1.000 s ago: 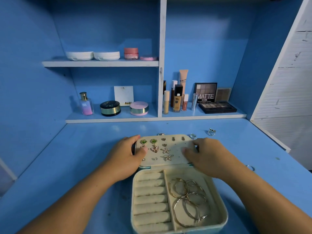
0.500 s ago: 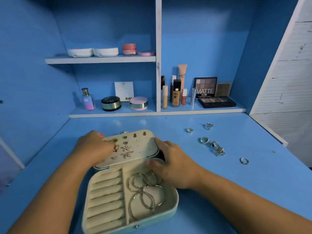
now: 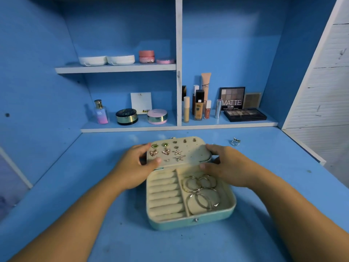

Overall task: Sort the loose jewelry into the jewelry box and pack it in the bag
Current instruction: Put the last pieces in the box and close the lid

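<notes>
An open pale green jewelry box lies on the blue desk in front of me. Its lid, tilted back, carries several stud earrings, among them starfish and green stones. The base has cream ring rolls on the left and several gold hoop earrings in the right compartment. My left hand grips the lid's left edge, thumb on the earring panel. My right hand holds the lid's right edge. One silver ring lies loose on the desk at the back right.
Behind the desk, the low shelf holds a perfume bottle, compacts, foundation tubes and eyeshadow palettes. Jars sit on the upper shelf. A white slatted panel bounds the right side.
The box has swung from askew at the left back to square in front of me, both hands still on its lid. The other loose rings at the right are now hidden behind my right hand.
</notes>
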{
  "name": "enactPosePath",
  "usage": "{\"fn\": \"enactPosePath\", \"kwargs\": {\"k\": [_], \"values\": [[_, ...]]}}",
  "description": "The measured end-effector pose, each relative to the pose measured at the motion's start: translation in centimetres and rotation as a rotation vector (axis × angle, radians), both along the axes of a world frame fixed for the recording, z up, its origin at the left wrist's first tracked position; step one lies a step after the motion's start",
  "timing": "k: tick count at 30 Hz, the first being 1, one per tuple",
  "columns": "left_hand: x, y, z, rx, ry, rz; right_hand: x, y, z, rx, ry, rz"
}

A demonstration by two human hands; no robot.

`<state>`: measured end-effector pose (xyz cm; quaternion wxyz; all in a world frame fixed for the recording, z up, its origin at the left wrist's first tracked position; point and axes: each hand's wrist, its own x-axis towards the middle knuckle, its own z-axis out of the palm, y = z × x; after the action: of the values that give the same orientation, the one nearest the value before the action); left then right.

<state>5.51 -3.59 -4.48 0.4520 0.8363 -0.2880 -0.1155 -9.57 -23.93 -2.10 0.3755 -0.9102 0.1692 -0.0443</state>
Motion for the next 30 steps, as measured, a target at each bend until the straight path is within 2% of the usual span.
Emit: {"fn": "enactPosePath", "kwargs": {"k": [6, 8, 12, 14, 23, 27, 30], "values": [[-0.5, -0.7, -0.9, 0.1, -0.186, -0.11, -0.7, -2.4, 0.4, 0.046, 0.002, -0.029], [0.0, -0.8, -1.1, 0.089, -0.181, -0.114, -0.5, -3.0, 0.5, -0.037, -0.028, -0.084], [0.5, -0.8, -1.1, 0.058, -0.16, -0.095, -0.2, -5.3, 0.6, -0.299, -0.261, -0.321], [0.6, -0.9, -1.0, 0.037, -0.15, -0.084, 0.0, -6.6, -0.2, -0.44, -0.23, -0.292], [1.2, -1.0, -1.5, 0.018, -0.166, -0.107, 2.9, -5.6, -1.2, -0.674, 0.145, -0.152], [1.3, -1.0, -1.6, 0.024, -0.163, -0.106, 3.4, -5.4, -1.2, -0.639, 0.105, -0.187], [1.3, -1.1, -1.5, 0.017, -0.148, -0.111, 3.4, -5.7, -1.6, -0.525, 0.06, -0.206]]}}
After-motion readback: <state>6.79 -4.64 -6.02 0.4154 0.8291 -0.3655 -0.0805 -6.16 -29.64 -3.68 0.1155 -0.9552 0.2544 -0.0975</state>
